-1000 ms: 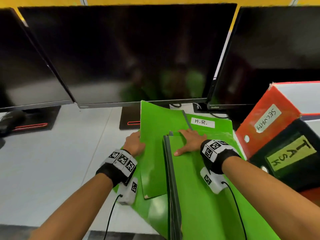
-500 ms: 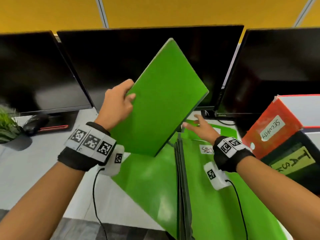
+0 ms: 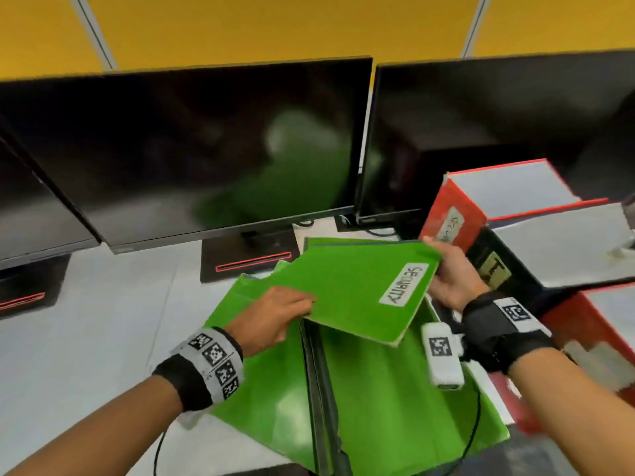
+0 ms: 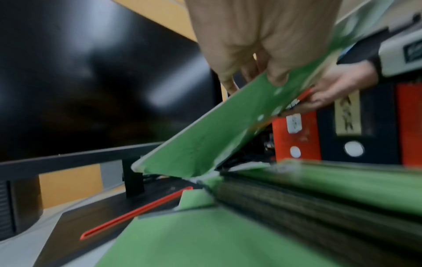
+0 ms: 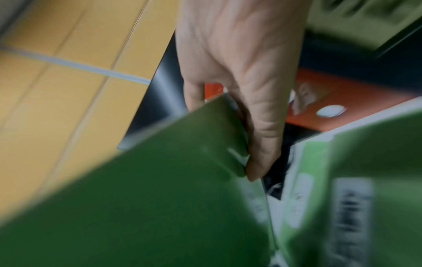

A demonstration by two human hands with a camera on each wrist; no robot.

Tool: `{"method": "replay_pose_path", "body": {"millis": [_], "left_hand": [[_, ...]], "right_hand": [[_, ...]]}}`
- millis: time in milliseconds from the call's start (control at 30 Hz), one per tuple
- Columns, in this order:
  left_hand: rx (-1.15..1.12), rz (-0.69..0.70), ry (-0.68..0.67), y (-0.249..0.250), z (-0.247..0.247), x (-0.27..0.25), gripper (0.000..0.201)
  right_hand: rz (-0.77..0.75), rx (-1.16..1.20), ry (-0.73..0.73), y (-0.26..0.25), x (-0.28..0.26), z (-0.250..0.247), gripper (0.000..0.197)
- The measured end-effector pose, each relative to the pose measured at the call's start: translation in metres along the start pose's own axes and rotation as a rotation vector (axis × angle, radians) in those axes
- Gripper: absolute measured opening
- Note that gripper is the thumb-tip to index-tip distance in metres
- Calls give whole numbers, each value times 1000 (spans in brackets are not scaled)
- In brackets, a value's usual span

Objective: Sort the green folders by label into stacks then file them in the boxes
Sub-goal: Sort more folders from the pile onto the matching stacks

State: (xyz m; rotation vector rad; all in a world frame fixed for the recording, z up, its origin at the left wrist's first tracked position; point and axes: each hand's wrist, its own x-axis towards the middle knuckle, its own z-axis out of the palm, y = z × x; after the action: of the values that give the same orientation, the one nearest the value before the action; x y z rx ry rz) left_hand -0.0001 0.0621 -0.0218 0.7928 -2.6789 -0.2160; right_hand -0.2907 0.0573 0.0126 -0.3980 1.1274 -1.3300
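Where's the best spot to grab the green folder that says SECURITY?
Probably at its two opposite edges, as now: the left hand grips the near-left edge and the right hand the far-right edge beside the label. The SECURITY folder is thin, flat and lifted, so edge pinches fit.

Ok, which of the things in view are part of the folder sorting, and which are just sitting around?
Part of the job:
- SECURITY folder, held by left hand and right hand
- green folders on the desk
- red box with a label too blurred to read
- black box

Just there:
- monitors
- monitor stand
- white desk
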Motion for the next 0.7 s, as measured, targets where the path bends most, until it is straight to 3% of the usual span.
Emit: {"method": "replay_pose_path", "body": {"millis": [67,133,200,233,267,333,433,467,533,567,633,700], "left_hand": [[57,23,-107,3,12,-6,59],[133,26,-250,7,12,-6,19],[156,-26,-438,10,10,4,69],[151,-93,-456,13,5,13,89],[120,-188,-466,15,-2,23,94],[56,-304,-233,14,-17,50,85],[46,-412,187,14,-51,91,94],[32,-462,233,11,-63,102,90],[11,-507,291,7,-84,118,57],[-26,-514,320,7,-92,122,41],[-84,-560,403,5,-103,124,28],[-80,-643,471,5,-107,120,24]], "right_hand": [[56,-196,130,18,-1,-12,38],[27,-332,133,26,-5,-15,43],[-44,-421,85,26,-7,-12,46],[-88,-475,68,22,-8,-7,45],[-131,-542,51,17,-10,-2,45],[-225,-702,-33,3,-17,13,44],[-414,-825,-202,-25,-32,42,43],[-496,-862,-244,-36,-35,51,41],[-675,-933,-253,-53,-38,62,33],[-760,-964,-207,-58,-37,64,30],[-875,-1034,-7,-62,-35,60,22],[-911,-1162,301,-58,-32,52,42]]}}
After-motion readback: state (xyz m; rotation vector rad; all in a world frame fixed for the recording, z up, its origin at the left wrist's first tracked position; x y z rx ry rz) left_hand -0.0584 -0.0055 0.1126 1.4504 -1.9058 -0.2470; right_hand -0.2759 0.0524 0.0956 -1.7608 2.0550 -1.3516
